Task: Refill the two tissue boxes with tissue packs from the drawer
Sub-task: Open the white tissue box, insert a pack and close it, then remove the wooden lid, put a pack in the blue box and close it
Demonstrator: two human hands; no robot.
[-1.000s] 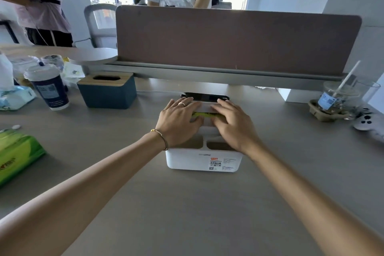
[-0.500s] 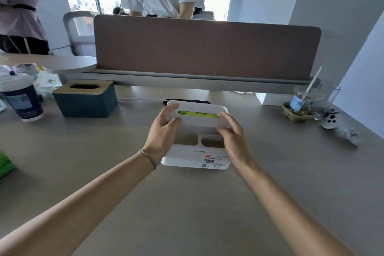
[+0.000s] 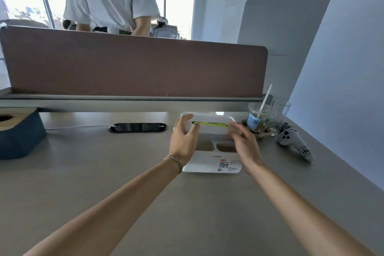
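Note:
A white tissue box with two front compartments and a label stands on the desk right of centre. Through its top slot shows the green tissue pack inside. My left hand grips the box's left end, thumb over the top. My right hand holds the right end and is slightly blurred. A second tissue box, dark teal with a wooden lid, sits at the far left edge, partly cut off.
A black cable grommet with a white cable lies left of the white box. A plastic cup with a straw and a white controller stand to the right. A brown divider panel closes the back; a person stands behind it.
Both hands went from pressing on top of the white box to gripping its ends. The view swung right, so the teal box, paper cup and green pack on the left slid out of frame.

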